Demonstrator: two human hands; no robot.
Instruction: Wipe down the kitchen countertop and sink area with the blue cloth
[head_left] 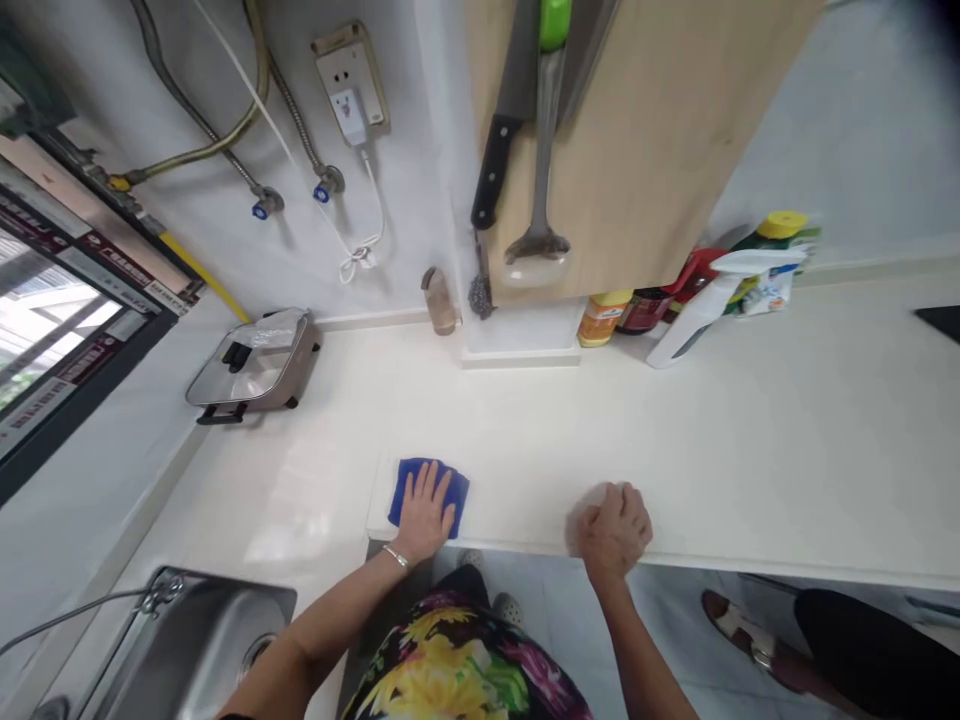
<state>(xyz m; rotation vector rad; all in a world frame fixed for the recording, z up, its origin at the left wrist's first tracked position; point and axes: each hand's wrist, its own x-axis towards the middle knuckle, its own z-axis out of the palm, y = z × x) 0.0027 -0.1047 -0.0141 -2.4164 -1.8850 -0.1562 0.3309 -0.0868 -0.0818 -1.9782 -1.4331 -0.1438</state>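
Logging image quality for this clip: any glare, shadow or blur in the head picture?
In the head view, pale glare marks the counter left of the blue cloth, a soft shadow falls beside the right hand, the window is partly washed out, and a dark blur sits in the top-right corner.

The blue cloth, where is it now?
In the head view, the blue cloth is left of centre, on the white countertop near its front edge, under the left hand.
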